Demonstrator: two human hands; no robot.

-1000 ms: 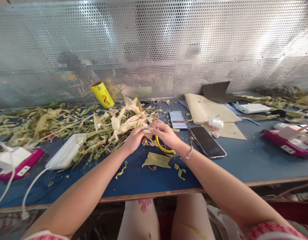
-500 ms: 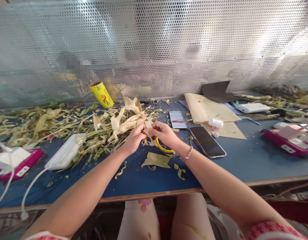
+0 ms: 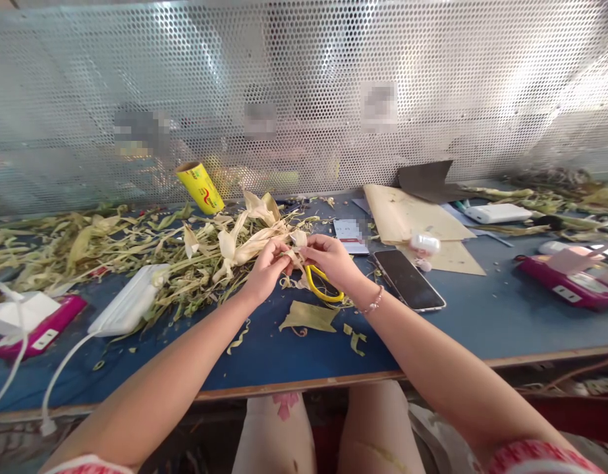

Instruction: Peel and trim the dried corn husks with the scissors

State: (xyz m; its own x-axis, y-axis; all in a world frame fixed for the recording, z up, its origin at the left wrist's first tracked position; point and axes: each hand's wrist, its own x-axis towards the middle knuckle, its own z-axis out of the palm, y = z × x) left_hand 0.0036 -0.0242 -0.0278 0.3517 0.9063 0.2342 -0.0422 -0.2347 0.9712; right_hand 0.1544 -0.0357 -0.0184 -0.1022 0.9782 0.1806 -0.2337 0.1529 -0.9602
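Between my two hands is a small pale piece of dried corn husk (image 3: pixel 298 238). My left hand (image 3: pixel 267 270) pinches it from the left with thumb and fingers. From the other side my right hand (image 3: pixel 331 263) grips it with its fingertips; a beaded bracelet circles that wrist. Yellow scissor handles (image 3: pixel 317 291) show on the table just under my right hand, their blades hidden. A heap of dried husks (image 3: pixel 249 247) lies beyond and left of my hands. Closer to me is a flat husk scrap (image 3: pixel 308 316).
A phone (image 3: pixel 409 280), an earbud case (image 3: pixel 425 244) and tan paper sheets (image 3: pixel 412 210) lie to the right. A yellow tube (image 3: pixel 201 187) leans near the perforated metal screen (image 3: pixel 304 59). A white power bank (image 3: pixel 128 299) and magenta power strips (image 3: pixel 61 322) sit toward the sides.
My hands have shifted slightly and drawn a little apart around the husk piece, which now stands up between my fingers. More of the yellow scissor handles shows.
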